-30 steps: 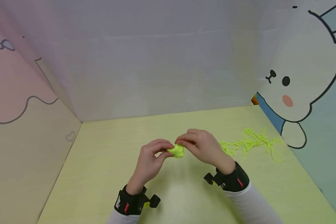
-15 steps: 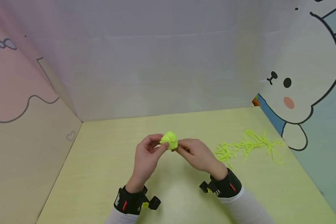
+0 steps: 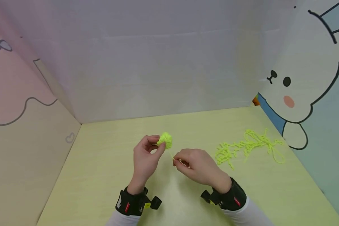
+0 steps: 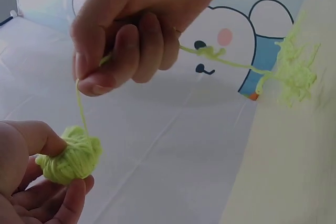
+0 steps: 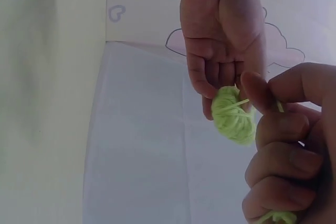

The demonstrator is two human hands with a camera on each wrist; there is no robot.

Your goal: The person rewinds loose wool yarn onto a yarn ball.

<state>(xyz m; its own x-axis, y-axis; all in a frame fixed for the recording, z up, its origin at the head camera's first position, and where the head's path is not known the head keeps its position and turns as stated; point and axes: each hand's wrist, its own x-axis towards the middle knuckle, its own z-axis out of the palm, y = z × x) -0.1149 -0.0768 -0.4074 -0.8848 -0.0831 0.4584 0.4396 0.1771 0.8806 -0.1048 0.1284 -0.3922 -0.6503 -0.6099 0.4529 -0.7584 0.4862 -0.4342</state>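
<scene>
A small ball of yellow-green yarn (image 3: 165, 140) is pinched between the thumb and fingers of my left hand (image 3: 147, 157). In the left wrist view the wound yarn ball (image 4: 71, 156) shows its wraps. One strand (image 4: 81, 106) runs taut from it up to my right hand (image 4: 126, 30), which pinches it between thumb and forefinger. Beyond that hand the yarn continues toward a loose tangle. In the head view my right hand (image 3: 199, 166) sits lower and to the right of the ball, a short gap apart. The right wrist view shows its other fingers curled, with yarn at the lowest one.
A loose tangle of the same yarn (image 3: 250, 146) lies on the right of the pale yellow table (image 3: 107, 175). A white panel (image 3: 158, 62) stands behind, and printed panels flank the table left and right. Both wrists wear black camera straps (image 3: 131, 202).
My right hand has moved down, away from the ball, drawing out a strand between them. The left hand has shifted slightly left and turned the ball; more of it shows.
</scene>
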